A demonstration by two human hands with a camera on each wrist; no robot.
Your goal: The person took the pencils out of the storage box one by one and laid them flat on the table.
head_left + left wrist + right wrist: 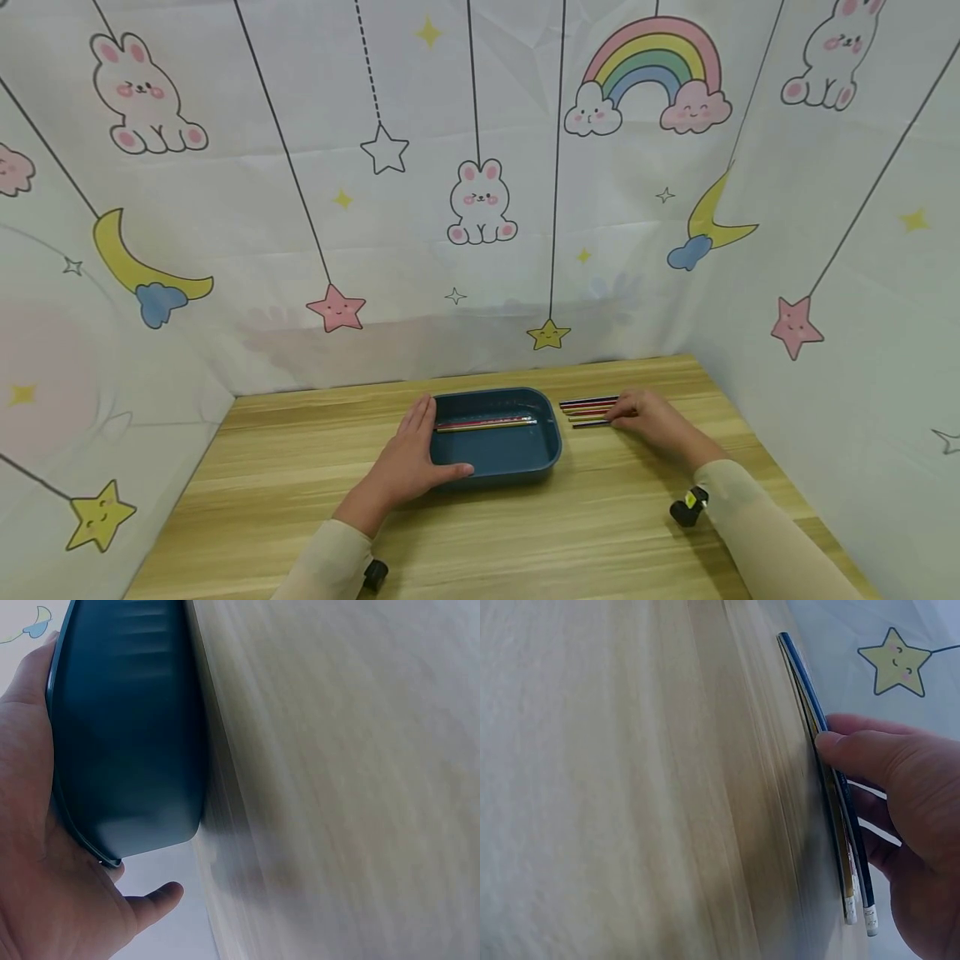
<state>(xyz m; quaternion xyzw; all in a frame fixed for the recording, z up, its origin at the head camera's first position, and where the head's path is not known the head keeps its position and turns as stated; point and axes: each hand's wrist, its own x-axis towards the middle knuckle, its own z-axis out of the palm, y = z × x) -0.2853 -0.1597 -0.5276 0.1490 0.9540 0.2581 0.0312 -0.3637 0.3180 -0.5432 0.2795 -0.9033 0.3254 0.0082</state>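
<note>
A dark blue-green rectangular bin [495, 479] sits on the table, with a few pencils [487, 425] lying across its inside. My left hand [412, 458] rests along the bin's left end, fingers straight towards the far corner and thumb stretched over the near rim. In the left wrist view, the bin's outer wall [135, 727] lies beside that palm. To the bin's right, several pencils [585, 406] lie side by side. My right hand [652, 425] pinches a dark blue pencil [861, 877] between thumb and fingers, close beside the others; white-tipped ends show in the right wrist view.
The wood-grain table [510, 542] reaches back to a white cloth backdrop [405, 250] printed with rabbits, stars and a rainbow. Cloth also flanks the table on both sides. A small black device [686, 508] is worn at the right wrist, another [375, 575] at the left.
</note>
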